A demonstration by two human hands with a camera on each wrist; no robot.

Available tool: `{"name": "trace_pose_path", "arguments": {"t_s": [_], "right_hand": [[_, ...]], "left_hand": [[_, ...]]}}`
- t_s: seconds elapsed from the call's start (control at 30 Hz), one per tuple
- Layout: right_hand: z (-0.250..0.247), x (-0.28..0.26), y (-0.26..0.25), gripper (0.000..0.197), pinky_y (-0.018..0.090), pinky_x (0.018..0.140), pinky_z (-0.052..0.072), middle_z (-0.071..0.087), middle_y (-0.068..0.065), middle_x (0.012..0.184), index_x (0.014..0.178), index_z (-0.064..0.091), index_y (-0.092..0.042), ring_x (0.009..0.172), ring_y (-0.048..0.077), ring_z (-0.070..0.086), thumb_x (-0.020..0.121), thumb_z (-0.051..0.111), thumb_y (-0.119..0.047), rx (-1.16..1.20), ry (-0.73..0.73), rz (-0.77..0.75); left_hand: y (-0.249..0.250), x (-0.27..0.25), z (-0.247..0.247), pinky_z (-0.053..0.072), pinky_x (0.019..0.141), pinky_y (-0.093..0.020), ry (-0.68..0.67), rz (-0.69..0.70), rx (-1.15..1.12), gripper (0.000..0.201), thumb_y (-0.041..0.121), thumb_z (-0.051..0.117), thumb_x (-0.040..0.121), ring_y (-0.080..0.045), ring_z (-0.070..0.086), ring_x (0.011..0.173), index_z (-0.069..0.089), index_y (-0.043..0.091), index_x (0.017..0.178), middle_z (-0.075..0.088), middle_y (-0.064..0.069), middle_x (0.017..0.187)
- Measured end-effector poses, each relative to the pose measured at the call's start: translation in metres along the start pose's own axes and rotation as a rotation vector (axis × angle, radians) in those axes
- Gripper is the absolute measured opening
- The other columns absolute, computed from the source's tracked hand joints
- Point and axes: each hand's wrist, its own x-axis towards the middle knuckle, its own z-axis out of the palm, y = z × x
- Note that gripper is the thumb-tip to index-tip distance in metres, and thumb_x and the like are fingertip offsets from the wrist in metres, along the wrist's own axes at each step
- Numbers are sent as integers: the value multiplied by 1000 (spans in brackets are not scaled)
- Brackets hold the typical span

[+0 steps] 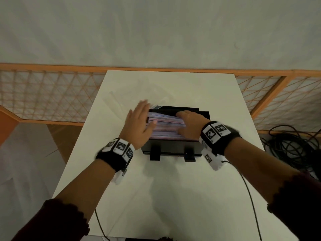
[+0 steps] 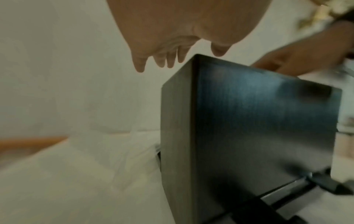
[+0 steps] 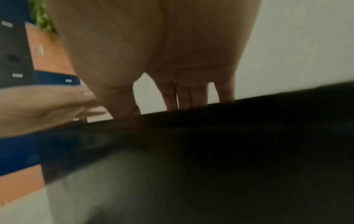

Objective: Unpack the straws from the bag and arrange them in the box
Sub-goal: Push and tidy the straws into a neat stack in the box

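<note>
A black box (image 1: 172,148) stands in the middle of the white table (image 1: 173,197), filled with pink and purple straws (image 1: 165,126) lying lengthwise. My left hand (image 1: 139,121) is flat with straight fingers against the left end of the straws. In the left wrist view its fingers (image 2: 162,59) hang just above the corner of the box (image 2: 258,121). My right hand (image 1: 189,121) lies spread on top of the straws at the right. Seen from the right wrist, its straight fingers (image 3: 184,94) dip behind the box rim (image 3: 229,118), so the tips are hidden. A clear bag (image 1: 121,98) lies behind the box, to the left.
Two black tabs (image 1: 155,153) stick out at the front foot of the box. An orange lattice railing (image 1: 43,96) runs behind the table. Black cables (image 1: 291,146) lie coiled on the floor at the right, and one cable (image 1: 250,197) crosses the table's near right part.
</note>
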Motion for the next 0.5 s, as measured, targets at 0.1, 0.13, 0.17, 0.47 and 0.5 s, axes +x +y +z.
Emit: {"name": "trace_pose_path", "arguments": {"t_s": [0.1,0.13,0.17,0.47,0.5], "right_hand": [[-7,2,-6,58,39,106,39,44,9,140,140,37,-14,127,28,46,88,56,-34,12,-4,45],[-9,2,-10,50,35,101,42,51,9,131,134,45,-13,119,27,51,89,54,-31,79,87,63],[-11,4,-11,37,31,92,44,58,9,117,123,53,-11,107,26,55,90,53,-28,203,186,119],[-19,6,5,29,29,58,41,57,14,67,80,52,-6,56,26,54,94,51,-32,1518,163,739],[-20,7,1,32,27,51,38,58,12,54,74,48,-7,44,24,55,96,48,-31,1517,201,760]], "left_hand": [[17,15,2,2,117,-35,-124,227,211,69,50,19,94,-18,12,146,19,9,149,18,-5,157],[20,19,5,0,116,-34,-156,254,242,69,50,21,94,-19,13,146,20,9,149,20,-6,157],[22,22,8,-2,116,-33,-181,258,271,68,47,24,93,-20,12,146,21,8,148,19,-6,157],[23,28,29,-5,120,-40,-344,237,326,90,60,-4,79,-18,-8,147,9,7,151,-4,-7,160],[24,27,28,-4,120,-40,-362,235,302,88,60,0,81,-18,-10,147,6,7,151,-7,-7,159]]}}
